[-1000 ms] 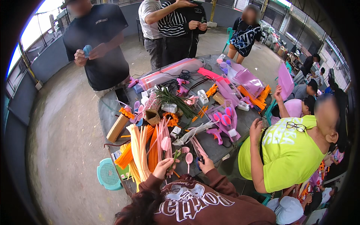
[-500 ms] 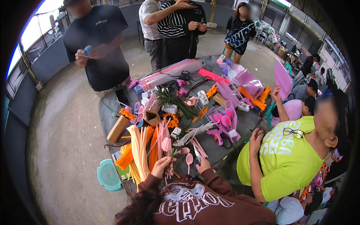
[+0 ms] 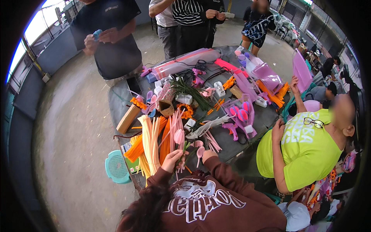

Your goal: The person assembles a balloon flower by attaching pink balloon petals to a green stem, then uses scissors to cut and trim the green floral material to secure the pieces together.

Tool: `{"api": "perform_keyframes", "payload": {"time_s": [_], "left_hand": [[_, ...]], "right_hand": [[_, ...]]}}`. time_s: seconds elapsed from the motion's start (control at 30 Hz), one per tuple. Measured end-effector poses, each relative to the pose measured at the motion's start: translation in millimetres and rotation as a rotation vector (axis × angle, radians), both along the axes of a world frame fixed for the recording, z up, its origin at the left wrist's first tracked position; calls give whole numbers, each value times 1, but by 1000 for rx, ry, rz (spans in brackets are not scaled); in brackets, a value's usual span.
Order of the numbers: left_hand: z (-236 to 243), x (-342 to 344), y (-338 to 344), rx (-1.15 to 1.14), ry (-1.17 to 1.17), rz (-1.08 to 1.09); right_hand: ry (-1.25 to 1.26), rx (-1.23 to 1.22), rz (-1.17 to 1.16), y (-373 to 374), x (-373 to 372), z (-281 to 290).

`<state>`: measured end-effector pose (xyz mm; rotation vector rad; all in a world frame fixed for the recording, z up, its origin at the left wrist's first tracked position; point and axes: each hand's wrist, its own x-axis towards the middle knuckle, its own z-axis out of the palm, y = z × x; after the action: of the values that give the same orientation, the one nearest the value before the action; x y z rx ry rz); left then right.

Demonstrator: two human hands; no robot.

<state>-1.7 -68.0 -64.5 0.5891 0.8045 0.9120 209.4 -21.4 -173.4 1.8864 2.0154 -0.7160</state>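
My left hand [image 3: 172, 160] is closed around the green stem of a pink tulip [image 3: 179, 136], which looks handmade, its bloom standing above my fingers. Just to the right, my right hand [image 3: 210, 155] is closed on scissors [image 3: 206, 143]; their blades point away from me and the handles are hidden by my fingers. Between my hands lies a pink spoon-shaped piece [image 3: 200, 151], with a second one behind it. Left of the tulip are cream fuzzy stems [image 3: 150, 135] and orange fuzzy stems [image 3: 164, 144]. Pink fuzzy stems [image 3: 177, 120] lie behind the bloom.
The dark table [image 3: 119, 100] also holds a pink glue gun [image 3: 232, 130], dark green stems [image 3: 189, 91], a cardboard box [image 3: 128, 119] and rolled wrapping [image 3: 185, 63]. A teal stool [image 3: 117, 167] stands at left. A person in lime green [image 3: 297, 150] sits at right; others stand behind.
The whole view has shifted, so the table sits higher and further right. My hands keep hold of the tulip and scissors. The scissors now show less beyond my right hand.
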Motion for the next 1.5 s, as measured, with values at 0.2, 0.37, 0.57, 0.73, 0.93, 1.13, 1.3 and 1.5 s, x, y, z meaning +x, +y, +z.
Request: {"api": "perform_keyframes", "payload": {"time_s": [0.2, 0.37, 0.57, 0.73, 0.93, 1.13, 1.3, 1.5], "left_hand": [[-4, -7, 0, 20, 79, 26], [-12, -9, 3, 16, 65, 41], [-39, -17, 0, 20, 226, 252], [-62, -2, -6, 108, 426, -139], [-78, 11, -7, 159, 579, -195], [-77, 6, -15, 321, 740, -499], [-80, -27, -24, 263, 1053, -412], [-80, -84, -20, 219, 1114, 287]], "right_hand": [[133, 330, -111, 107, -41, 79], [208, 354, -132, 191, -35, 54], [1531, -495, 36, 81, -75, 79], [1637, -379, -289, 4, -72, 48], [1530, -516, -596, -19, -23, 43], [1259, -517, -436, -45, -1, 25], [1260, -502, -488, -42, -10, 26], [1063, -181, -381, -24, -10, 7]]}}
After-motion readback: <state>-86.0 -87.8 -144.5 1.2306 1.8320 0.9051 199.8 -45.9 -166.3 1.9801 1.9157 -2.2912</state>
